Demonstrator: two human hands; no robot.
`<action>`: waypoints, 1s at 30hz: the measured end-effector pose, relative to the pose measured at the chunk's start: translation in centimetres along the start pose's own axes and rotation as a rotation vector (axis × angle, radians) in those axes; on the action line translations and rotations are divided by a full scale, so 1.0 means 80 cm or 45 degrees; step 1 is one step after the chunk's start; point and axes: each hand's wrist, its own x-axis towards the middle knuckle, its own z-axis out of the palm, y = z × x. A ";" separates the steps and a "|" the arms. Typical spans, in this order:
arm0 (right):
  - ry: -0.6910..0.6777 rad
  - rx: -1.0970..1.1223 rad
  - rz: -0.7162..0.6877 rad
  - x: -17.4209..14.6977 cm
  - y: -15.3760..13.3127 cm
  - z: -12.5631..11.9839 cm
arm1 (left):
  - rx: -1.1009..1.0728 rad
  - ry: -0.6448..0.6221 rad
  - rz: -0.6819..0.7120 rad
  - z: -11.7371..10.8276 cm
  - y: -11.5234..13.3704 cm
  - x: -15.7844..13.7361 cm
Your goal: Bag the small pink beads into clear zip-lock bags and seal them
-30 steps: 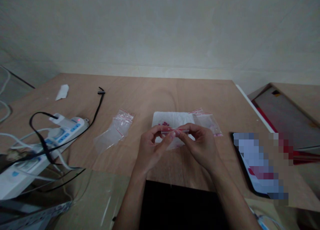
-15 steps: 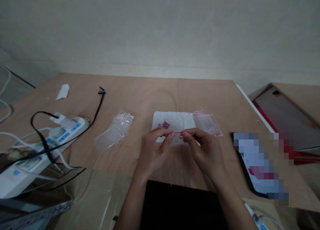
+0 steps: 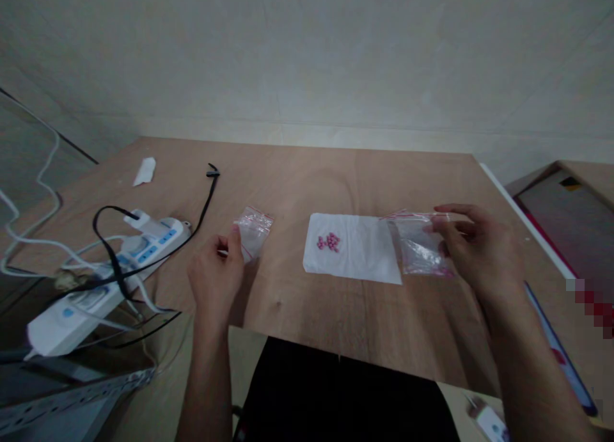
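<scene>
My left hand (image 3: 217, 269) is closed at the lower left part of a small clear zip bag (image 3: 255, 229), its thumb and curled fingers over the plastic. On the right, my right hand (image 3: 482, 250) has its thumb and fingers at the right edge of another clear zip bag (image 3: 422, 244) with pink-red seal lines. What this bag contains is too faint to make out. Between the hands lies a white paper sheet (image 3: 362, 253), its right edge meeting the right bag. A cluster of small pink beads (image 3: 330, 242) rests on its left half.
A white power strip (image 3: 158, 240) with plugs and tangled cables is at the left. A black strap (image 3: 204, 205) crosses the wooden table (image 3: 307, 314). A scrap of white paper (image 3: 144, 171) lies far left. A phone (image 3: 559, 349) is partly behind my right forearm.
My hands have parted from above the paper, left to the left bag and right to the right bag. The thin reddish thing pinched between them no longer shows. The view has shifted slightly.
</scene>
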 end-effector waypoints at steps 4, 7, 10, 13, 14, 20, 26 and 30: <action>-0.059 -0.422 -0.102 0.025 0.030 0.005 | 0.317 -0.288 0.001 0.000 -0.016 0.017; 0.046 -0.540 -0.209 0.025 0.029 0.009 | 0.337 -0.368 0.033 0.007 -0.022 0.021; 0.097 -0.517 -0.279 0.014 0.014 0.010 | 0.289 -0.390 0.060 0.005 -0.025 0.020; 0.091 -0.329 -0.314 -0.011 -0.013 0.015 | 0.179 -0.317 0.005 -0.012 -0.018 0.012; 0.071 -0.244 -0.340 -0.022 -0.026 0.019 | 0.125 -0.275 -0.013 -0.019 -0.013 0.007; -0.343 0.350 -0.519 -0.094 -0.120 0.063 | -0.405 -0.291 0.037 -0.047 0.038 -0.040; -0.554 0.623 -0.410 -0.107 -0.140 0.095 | -0.779 -0.423 0.080 -0.039 0.065 -0.068; -0.445 0.537 -0.465 -0.107 -0.126 0.093 | -0.647 -0.375 0.142 -0.040 0.071 -0.071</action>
